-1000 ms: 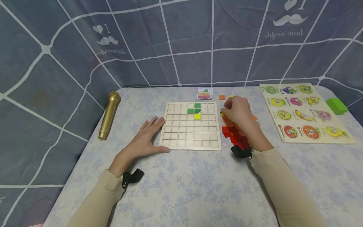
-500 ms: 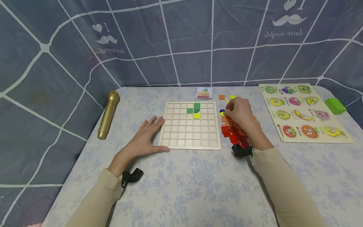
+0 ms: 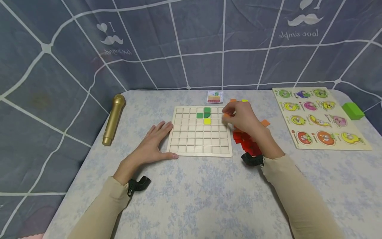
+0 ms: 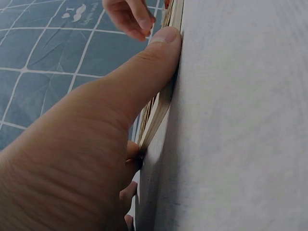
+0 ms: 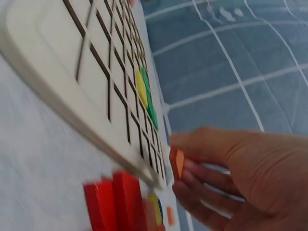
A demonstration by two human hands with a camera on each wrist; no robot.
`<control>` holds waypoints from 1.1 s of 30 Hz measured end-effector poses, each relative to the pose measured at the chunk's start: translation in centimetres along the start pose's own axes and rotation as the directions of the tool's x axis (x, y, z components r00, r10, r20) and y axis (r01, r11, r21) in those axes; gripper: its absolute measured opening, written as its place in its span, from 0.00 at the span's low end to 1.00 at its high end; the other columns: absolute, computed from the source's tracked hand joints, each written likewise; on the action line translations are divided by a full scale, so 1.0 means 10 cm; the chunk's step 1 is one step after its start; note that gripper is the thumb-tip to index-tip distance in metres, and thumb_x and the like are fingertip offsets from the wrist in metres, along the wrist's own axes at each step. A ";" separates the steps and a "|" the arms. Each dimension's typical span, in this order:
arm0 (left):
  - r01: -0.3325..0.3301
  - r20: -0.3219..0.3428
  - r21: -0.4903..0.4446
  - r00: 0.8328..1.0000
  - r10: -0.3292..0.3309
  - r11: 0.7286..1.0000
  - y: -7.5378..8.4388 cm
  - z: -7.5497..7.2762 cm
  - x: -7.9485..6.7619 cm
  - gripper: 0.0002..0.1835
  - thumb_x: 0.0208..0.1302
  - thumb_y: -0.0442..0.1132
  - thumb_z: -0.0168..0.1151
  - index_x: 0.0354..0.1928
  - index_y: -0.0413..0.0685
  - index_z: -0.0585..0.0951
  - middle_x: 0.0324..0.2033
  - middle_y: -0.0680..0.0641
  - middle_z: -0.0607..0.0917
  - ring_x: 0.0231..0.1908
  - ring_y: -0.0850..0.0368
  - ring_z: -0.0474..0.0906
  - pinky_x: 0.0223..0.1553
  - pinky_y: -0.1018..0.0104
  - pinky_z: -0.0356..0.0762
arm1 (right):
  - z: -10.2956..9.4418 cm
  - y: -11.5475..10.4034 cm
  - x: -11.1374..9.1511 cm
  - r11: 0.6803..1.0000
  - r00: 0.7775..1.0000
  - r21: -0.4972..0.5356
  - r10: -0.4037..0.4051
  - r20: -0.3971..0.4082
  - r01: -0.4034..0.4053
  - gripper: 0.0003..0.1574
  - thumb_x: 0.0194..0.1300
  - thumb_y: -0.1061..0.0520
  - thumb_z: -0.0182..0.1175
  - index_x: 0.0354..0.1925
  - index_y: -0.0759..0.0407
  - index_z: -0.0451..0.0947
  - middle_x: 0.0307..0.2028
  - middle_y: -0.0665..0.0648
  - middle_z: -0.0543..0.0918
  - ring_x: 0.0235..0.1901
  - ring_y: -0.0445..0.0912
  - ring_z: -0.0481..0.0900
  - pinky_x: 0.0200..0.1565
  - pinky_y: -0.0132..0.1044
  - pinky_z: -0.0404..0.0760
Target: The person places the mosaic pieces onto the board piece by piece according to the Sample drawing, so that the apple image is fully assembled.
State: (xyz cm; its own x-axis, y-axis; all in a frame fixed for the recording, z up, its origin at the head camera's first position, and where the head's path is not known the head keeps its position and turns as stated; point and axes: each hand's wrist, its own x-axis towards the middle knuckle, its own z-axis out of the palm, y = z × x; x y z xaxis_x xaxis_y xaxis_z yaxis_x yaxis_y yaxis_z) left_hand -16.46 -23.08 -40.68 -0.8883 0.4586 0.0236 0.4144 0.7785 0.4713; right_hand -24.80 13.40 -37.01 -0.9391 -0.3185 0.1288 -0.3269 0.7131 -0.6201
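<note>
A wooden grid board (image 3: pixel 199 141) lies flat in the head view. Green tiles (image 3: pixel 207 110) and a yellow tile (image 3: pixel 207 121) sit in its upper cells. My left hand (image 3: pixel 149 146) rests spread at its lower left corner, thumb (image 4: pixel 161 45) along the near edge and fingers against the left side. Over the board's upper right edge, my right hand (image 3: pixel 243 116) pinches an orange tile (image 5: pixel 179 161) between thumb and fingers. Below that hand lie red tiles (image 3: pixel 247 145), partly covered by the wrist.
Behind the board lies a small printed card (image 3: pixel 215 97). A gold microphone-shaped cylinder (image 3: pixel 114 119) lies at the left. To the right are a fruit puzzle board (image 3: pixel 303 127) and a green block (image 3: pixel 353 111). A loose orange tile (image 3: pixel 265 123) lies beside the right forearm.
My right hand has moved left from the tile pile to above the board's right edge, now with an orange tile in its fingers. My left hand stays in place.
</note>
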 end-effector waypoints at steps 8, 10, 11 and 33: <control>0.000 -0.003 0.003 1.000 0.000 1.000 -0.02 0.00 0.00 0.66 0.53 0.61 0.81 0.85 0.44 0.53 0.84 0.43 0.55 0.85 0.42 0.41 0.85 0.42 0.35 | 0.24 -0.18 0.02 0.988 0.982 0.031 -0.156 0.110 0.153 0.13 0.64 0.61 0.74 0.48 0.62 0.89 0.39 0.57 0.90 0.41 0.49 0.84 0.46 0.44 0.86; -0.002 -0.004 0.007 1.000 0.002 1.000 -0.03 0.00 0.00 0.66 0.53 0.62 0.81 0.85 0.44 0.53 0.84 0.43 0.55 0.85 0.42 0.41 0.85 0.42 0.35 | 0.30 -0.21 0.02 0.987 0.979 0.035 -0.160 0.124 0.157 0.14 0.65 0.60 0.74 0.48 0.61 0.89 0.40 0.56 0.89 0.41 0.49 0.84 0.46 0.43 0.86; -0.002 -0.003 0.007 1.000 0.002 1.000 -0.03 0.00 0.01 0.66 0.53 0.62 0.81 0.85 0.44 0.53 0.84 0.43 0.55 0.85 0.42 0.41 0.85 0.42 0.35 | 0.32 -0.22 0.01 0.987 0.978 0.038 -0.161 0.129 0.158 0.14 0.65 0.60 0.75 0.49 0.60 0.89 0.41 0.56 0.89 0.41 0.49 0.84 0.47 0.43 0.86; -0.003 -0.001 0.016 1.000 0.003 1.000 -0.04 0.01 0.02 0.66 0.53 0.63 0.80 0.84 0.44 0.53 0.84 0.42 0.55 0.84 0.41 0.42 0.85 0.42 0.35 | 0.38 -0.22 0.01 0.976 0.969 0.076 -0.212 0.125 0.203 0.11 0.62 0.61 0.77 0.45 0.58 0.90 0.42 0.55 0.89 0.42 0.49 0.88 0.50 0.44 0.90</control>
State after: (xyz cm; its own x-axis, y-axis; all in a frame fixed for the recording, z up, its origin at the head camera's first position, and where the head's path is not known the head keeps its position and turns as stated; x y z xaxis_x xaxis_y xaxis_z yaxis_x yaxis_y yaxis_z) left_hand -16.78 -23.24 -40.91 -0.8874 0.4603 0.0256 0.4199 0.7840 0.4572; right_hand -23.75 9.38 -38.58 -0.8279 -0.5378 0.1593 -0.5022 0.5842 -0.6376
